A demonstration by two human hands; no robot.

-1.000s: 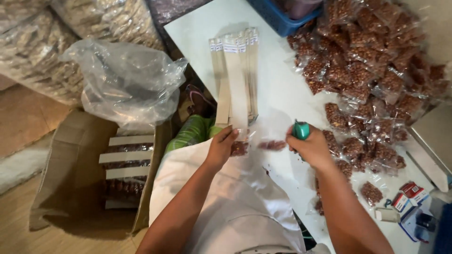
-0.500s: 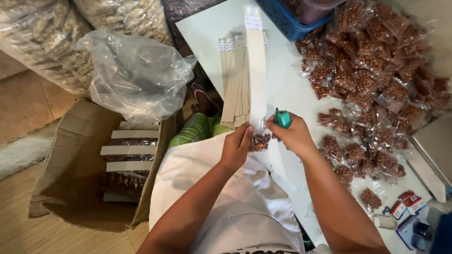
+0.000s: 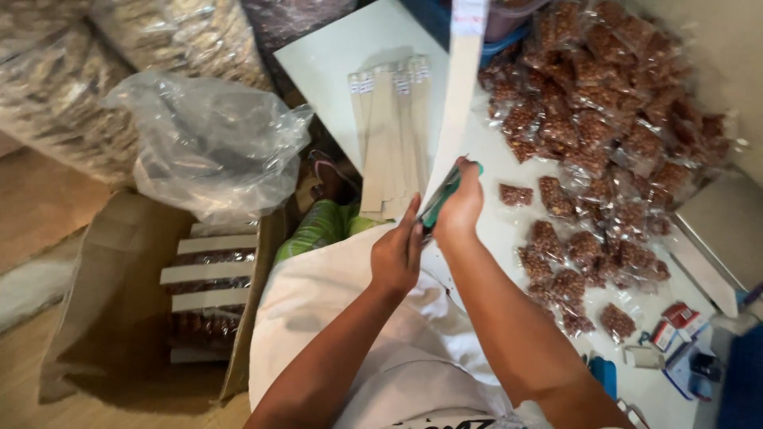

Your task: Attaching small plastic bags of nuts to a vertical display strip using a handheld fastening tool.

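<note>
A long, pale cardboard strip point(image 3: 461, 95) stands up from the middle of the frame toward the top edge, tilted slightly right, its upper end carrying a printed patch. It is narrow, flat and cream-coloured, like the fan of similar strips point(image 3: 393, 135) lying on the white worktop point(image 3: 334, 56) just left of it. The strip's lower end sits at the right hand point(image 3: 459, 208), whose grip is clenched around a green stapler point(image 3: 439, 199) that bites the strip's bottom end. The left hand point(image 3: 397, 254), just below and left of the stapler, has its fingers extended upward and close together; its fingertips reach the strip's lower end beside the stapler, but whether they pinch anything cannot be told from here. To the right, across the worktop, lies a heap of small clear packets of brown nuts point(image 3: 604, 119). At lower left a cardboard box point(image 3: 119, 302) holds finished strips, with a crumpled clear plastic bag point(image 3: 207, 151) above it.
</note>
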